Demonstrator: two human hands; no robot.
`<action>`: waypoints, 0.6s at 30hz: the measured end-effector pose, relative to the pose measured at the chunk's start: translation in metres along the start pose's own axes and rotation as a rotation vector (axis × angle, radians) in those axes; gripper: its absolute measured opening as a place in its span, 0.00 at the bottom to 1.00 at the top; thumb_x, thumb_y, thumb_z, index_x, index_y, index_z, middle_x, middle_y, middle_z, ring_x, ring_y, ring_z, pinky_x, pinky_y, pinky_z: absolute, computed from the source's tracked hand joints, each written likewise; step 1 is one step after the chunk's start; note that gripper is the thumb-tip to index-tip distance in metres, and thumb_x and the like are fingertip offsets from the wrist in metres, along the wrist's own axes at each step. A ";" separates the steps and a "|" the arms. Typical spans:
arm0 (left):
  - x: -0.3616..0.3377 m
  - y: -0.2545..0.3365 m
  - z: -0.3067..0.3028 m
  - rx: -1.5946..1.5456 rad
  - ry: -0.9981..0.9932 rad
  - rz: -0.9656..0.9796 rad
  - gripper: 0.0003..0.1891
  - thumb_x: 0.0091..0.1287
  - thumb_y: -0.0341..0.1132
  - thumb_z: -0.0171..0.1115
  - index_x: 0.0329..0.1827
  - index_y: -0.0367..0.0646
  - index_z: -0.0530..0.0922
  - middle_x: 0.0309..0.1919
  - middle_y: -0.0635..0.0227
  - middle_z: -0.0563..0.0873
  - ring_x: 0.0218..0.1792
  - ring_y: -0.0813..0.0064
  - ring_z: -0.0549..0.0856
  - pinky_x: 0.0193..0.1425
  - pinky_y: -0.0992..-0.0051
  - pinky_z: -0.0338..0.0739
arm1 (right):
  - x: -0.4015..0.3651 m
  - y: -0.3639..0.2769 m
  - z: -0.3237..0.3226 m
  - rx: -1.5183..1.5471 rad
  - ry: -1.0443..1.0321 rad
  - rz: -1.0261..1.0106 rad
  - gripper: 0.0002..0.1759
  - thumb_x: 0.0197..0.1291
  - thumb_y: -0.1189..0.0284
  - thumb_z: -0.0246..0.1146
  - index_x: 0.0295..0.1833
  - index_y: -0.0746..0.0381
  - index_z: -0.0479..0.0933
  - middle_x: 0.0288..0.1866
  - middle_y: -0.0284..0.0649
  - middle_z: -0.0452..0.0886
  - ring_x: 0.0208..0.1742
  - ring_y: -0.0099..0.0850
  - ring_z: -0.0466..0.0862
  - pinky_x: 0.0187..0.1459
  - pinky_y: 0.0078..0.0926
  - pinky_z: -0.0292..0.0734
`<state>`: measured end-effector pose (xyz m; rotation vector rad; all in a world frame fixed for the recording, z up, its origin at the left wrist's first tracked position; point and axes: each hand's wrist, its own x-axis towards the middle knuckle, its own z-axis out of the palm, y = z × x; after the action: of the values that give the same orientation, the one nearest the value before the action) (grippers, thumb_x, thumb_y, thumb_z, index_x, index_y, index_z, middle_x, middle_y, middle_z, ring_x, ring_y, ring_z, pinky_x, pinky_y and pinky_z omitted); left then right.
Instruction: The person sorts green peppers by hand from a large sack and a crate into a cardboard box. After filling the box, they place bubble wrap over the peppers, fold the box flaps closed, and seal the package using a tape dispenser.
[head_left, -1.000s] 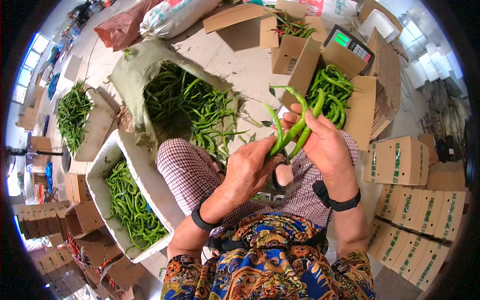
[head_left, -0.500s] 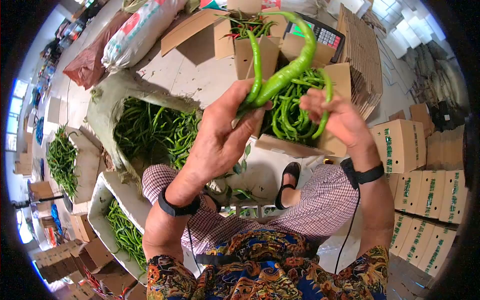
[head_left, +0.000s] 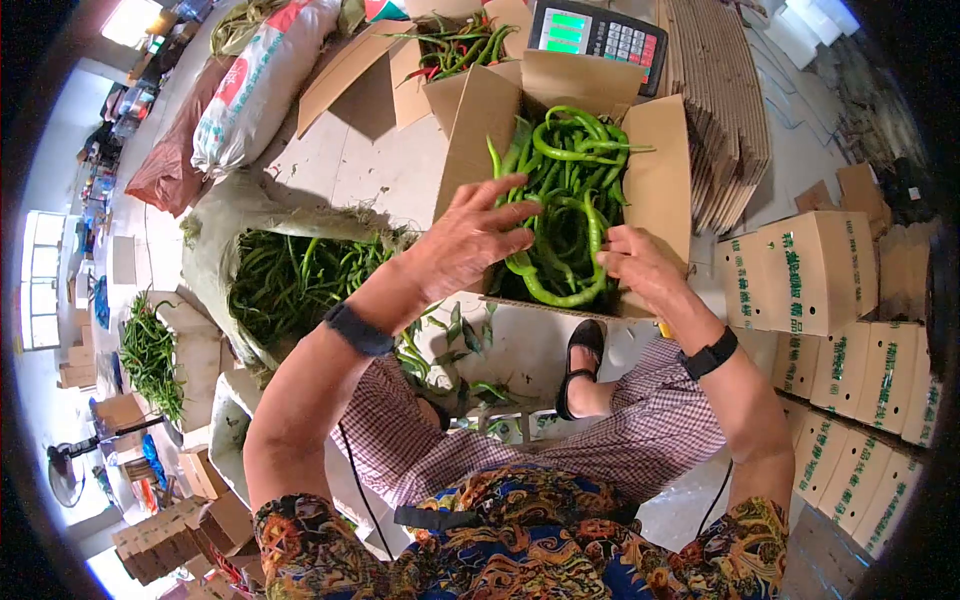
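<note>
Over the left side of an open cardboard box (head_left: 660, 190), my left hand (head_left: 478, 238) has its fingers apart, pointing at the green chili peppers (head_left: 575, 180) inside. It holds nothing that I can see. At the box's right front, my right hand (head_left: 640, 262) has its fingers curled against a long, curved chili pepper (head_left: 596, 232) and seems to pinch it; the fingertips are partly hidden. Another bent pepper (head_left: 555, 296) lies along the box's front edge. One thin pepper points up by the left hand's fingers.
A green woven sack (head_left: 205, 250) full of peppers lies open at left, beside a white foam box (head_left: 232, 400). Behind stand a box of red and green peppers (head_left: 455, 50) and a digital scale (head_left: 600, 42). Flattened cartons (head_left: 710, 110) and printed boxes (head_left: 800, 270) are stacked at right.
Both hands have come down to the box. The large and thin peppers have left my left hand, which has opened. My right hand has lowered to the box's right side. The view has shifted.
</note>
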<state>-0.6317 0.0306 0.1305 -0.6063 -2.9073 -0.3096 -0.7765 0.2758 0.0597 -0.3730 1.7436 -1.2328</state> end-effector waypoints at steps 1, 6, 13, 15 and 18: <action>-0.001 -0.004 0.012 0.047 -0.100 -0.003 0.18 0.54 0.32 0.61 0.50 0.45 0.82 0.65 0.64 0.75 0.73 0.55 0.63 0.69 0.52 0.65 | 0.004 0.004 -0.002 -0.164 0.074 -0.052 0.24 0.60 0.71 0.66 0.59 0.68 0.70 0.51 0.49 0.81 0.49 0.40 0.82 0.51 0.32 0.77; 0.024 -0.015 0.030 0.193 -0.048 -0.133 0.22 0.53 0.28 0.60 0.54 0.47 0.82 0.66 0.62 0.73 0.72 0.53 0.63 0.69 0.51 0.67 | -0.014 -0.024 0.013 -0.911 0.104 -0.102 0.19 0.53 0.65 0.70 0.45 0.67 0.77 0.37 0.54 0.83 0.41 0.48 0.84 0.45 0.41 0.79; -0.007 -0.009 -0.004 -0.110 0.045 -0.233 0.21 0.57 0.22 0.59 0.55 0.46 0.81 0.54 0.61 0.83 0.60 0.56 0.77 0.64 0.59 0.71 | -0.006 -0.030 0.000 -0.306 0.075 0.089 0.16 0.62 0.69 0.63 0.49 0.69 0.75 0.35 0.42 0.83 0.32 0.29 0.84 0.34 0.27 0.83; -0.026 -0.001 -0.052 -0.252 0.052 -0.325 0.17 0.63 0.27 0.60 0.55 0.44 0.81 0.55 0.61 0.83 0.57 0.59 0.81 0.65 0.62 0.72 | 0.006 -0.011 -0.012 -0.823 0.236 -0.184 0.18 0.61 0.68 0.64 0.51 0.70 0.76 0.34 0.44 0.84 0.33 0.30 0.85 0.36 0.29 0.83; -0.062 0.015 -0.115 -0.466 -0.015 -0.683 0.16 0.69 0.33 0.60 0.59 0.44 0.79 0.56 0.64 0.83 0.57 0.71 0.81 0.63 0.68 0.74 | -0.016 -0.043 -0.017 -0.979 0.273 -0.354 0.21 0.55 0.61 0.69 0.43 0.70 0.78 0.38 0.57 0.82 0.35 0.48 0.85 0.38 0.40 0.80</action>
<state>-0.5568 -0.0058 0.2318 0.3759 -2.9628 -1.0747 -0.7929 0.2767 0.1060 -1.1561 2.5226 -0.5702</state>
